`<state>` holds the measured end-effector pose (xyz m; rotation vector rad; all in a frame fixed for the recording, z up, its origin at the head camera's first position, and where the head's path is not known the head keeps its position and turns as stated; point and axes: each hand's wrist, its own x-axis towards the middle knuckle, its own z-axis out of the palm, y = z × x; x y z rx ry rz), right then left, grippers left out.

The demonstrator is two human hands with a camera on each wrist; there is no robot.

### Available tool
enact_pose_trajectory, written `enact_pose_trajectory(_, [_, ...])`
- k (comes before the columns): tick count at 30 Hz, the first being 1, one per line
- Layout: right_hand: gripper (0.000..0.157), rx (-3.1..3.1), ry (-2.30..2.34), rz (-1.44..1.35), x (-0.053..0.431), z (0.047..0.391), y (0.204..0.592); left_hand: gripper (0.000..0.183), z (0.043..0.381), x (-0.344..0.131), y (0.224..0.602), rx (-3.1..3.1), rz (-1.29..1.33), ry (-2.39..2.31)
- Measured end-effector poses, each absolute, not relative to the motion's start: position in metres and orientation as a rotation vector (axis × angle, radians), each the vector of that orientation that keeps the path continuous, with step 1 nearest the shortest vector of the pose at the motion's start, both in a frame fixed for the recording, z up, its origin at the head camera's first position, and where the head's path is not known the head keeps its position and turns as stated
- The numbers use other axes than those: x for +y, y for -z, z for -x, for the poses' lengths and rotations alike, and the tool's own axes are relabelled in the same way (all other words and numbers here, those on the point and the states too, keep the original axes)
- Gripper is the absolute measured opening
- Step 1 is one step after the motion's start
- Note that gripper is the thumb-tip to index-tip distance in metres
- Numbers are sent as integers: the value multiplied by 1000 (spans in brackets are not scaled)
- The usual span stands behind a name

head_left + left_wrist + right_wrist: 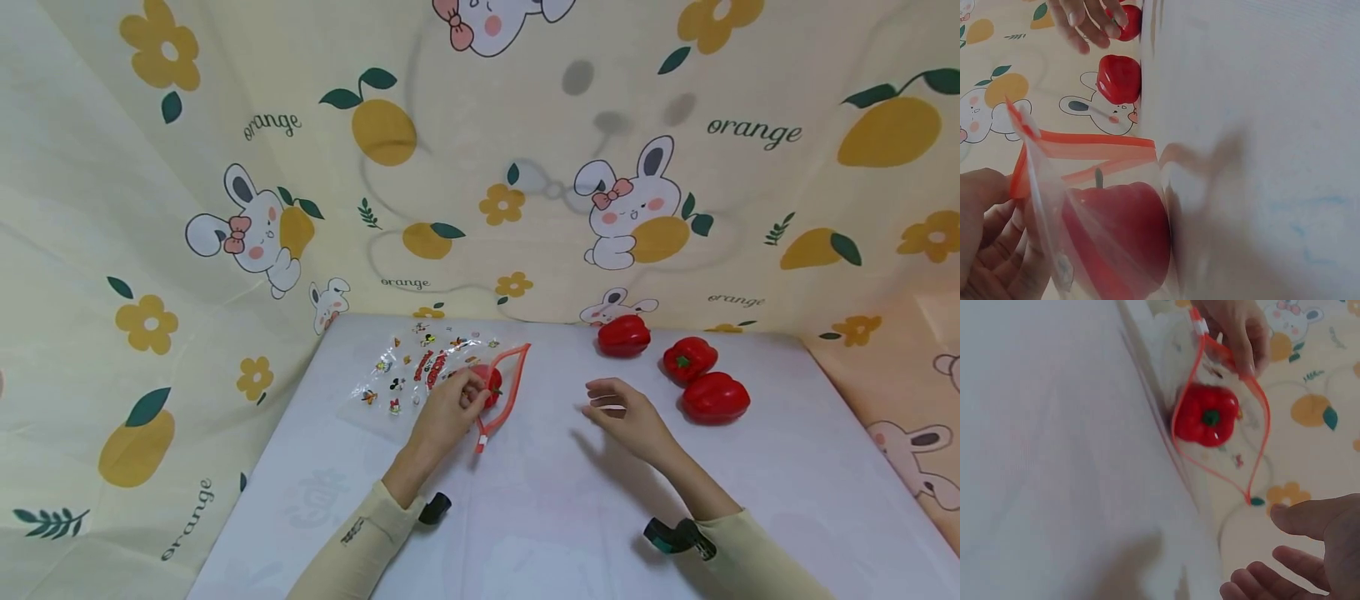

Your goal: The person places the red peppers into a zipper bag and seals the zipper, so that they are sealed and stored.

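Note:
A clear zip bag (405,408) with small cartoon prints lies left of centre on the table. Its orange rim (1265,419) is spread apart, the opening facing right. Inside sits a red bell pepper (1197,425), green stem toward the opening. My left hand (442,412) pinches the upper edge of the rim between thumb and fingers. To the right of the bag, my right hand (630,423) hovers over the table with fingers apart and nothing in them. In the right wrist view its palm and spread thumb face the bag's opening.
On the right of the white table (570,517) stand three more red bell peppers: one at the back (624,336), one behind (693,354) and one nearer (715,400). A patterned cloth (465,183) hangs behind the table. Each wrist wears a small black camera.

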<state>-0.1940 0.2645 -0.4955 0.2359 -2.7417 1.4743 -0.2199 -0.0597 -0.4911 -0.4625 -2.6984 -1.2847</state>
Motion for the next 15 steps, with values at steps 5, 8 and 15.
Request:
enact_pose_trajectory(5, [47,-2767,-1382,-191,286,189,490,12,219,-60,489,-2687,479,1249])
enact_pose_trajectory(8, [48,-2776,-1328,-169,298,186,485,12,219,-60,490,-2678,496,1225])
enact_pose_trajectory(15, [50,-2762,-1240,-163,325,179,472,13,218,-60,490,-2670,500,1218])
